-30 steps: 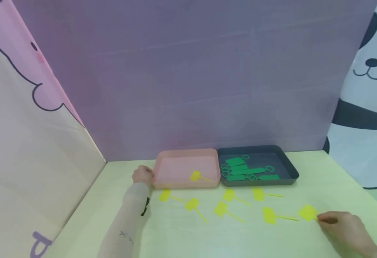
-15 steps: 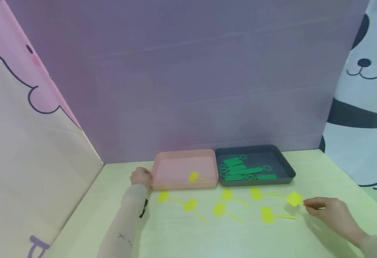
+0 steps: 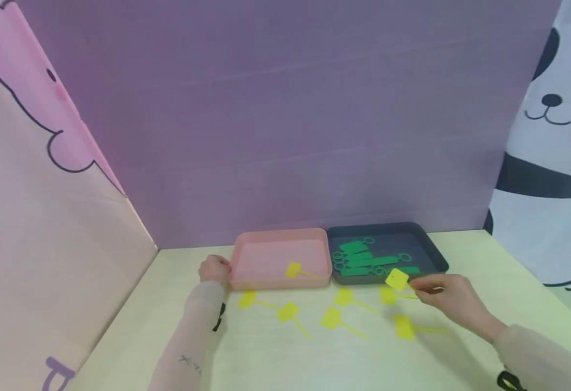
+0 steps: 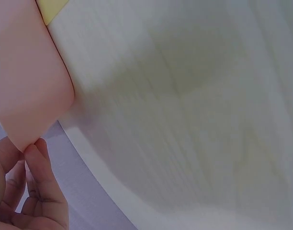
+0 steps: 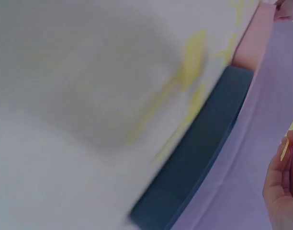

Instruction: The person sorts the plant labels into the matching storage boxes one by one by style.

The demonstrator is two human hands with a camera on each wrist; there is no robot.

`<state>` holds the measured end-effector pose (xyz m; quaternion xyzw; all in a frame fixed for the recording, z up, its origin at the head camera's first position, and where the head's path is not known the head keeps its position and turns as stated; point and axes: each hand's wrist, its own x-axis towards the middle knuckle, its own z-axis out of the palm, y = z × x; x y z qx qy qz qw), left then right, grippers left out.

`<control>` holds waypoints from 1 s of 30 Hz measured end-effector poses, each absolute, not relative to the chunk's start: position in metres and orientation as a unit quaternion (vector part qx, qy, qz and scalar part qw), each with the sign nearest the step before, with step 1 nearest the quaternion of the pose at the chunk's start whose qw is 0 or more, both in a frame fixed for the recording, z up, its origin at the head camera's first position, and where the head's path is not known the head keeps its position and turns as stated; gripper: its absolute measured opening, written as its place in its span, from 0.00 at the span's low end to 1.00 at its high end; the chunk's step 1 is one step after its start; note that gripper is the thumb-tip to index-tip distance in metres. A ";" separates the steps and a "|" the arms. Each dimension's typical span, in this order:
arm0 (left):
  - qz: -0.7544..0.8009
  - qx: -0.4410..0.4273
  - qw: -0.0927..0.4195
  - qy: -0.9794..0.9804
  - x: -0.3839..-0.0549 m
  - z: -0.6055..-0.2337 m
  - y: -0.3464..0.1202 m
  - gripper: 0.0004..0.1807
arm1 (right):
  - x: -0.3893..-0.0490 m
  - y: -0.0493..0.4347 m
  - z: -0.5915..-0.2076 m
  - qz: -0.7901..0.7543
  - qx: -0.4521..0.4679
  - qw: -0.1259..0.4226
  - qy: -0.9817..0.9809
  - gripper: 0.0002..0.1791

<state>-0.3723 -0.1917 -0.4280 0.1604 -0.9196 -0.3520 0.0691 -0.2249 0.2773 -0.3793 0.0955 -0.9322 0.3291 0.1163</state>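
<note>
My left hand [image 3: 214, 268] pinches the left rim of the pink tray [image 3: 280, 283]; thumb and fingertip meet at its corner in the left wrist view. In my right hand [image 3: 449, 296] a yellow tag [image 3: 397, 279], a square flag with a thin tail, is pinched near the tail. It hangs above the table in front of the dark grey tray [image 3: 439, 258]. Another yellow tag [image 3: 293, 270] lies inside the pink tray. Several more lie on the table in front, including a yellow tag [image 3: 331, 318] near the middle and a yellow tag [image 3: 405, 327] under my right hand.
Several green tags with ring ends [image 3: 370, 262] lie in the dark grey tray. Both trays stand side by side at the back of the pale table [image 3: 285, 364]. A purple cloth [image 3: 285, 136] rises behind, with printed cloths on both sides.
My right hand has lifted the yellow tag off the right side of the table and carried it left and away from me, toward the trays. My left hand has stayed on the pink tray.
</note>
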 end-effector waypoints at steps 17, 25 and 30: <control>-0.344 0.171 0.066 -0.921 -0.370 -0.425 -0.183 0.06 | -0.279 0.216 -0.372 0.354 0.133 0.049 -0.924 0.12; -0.336 0.173 0.065 -0.924 -0.376 -0.429 -0.177 0.05 | -0.307 0.189 -0.375 0.353 0.149 0.053 -0.922 0.12; -0.342 0.178 0.063 -0.920 -0.377 -0.430 -0.175 0.05 | -0.322 0.169 -0.384 0.374 0.149 0.050 -0.914 0.13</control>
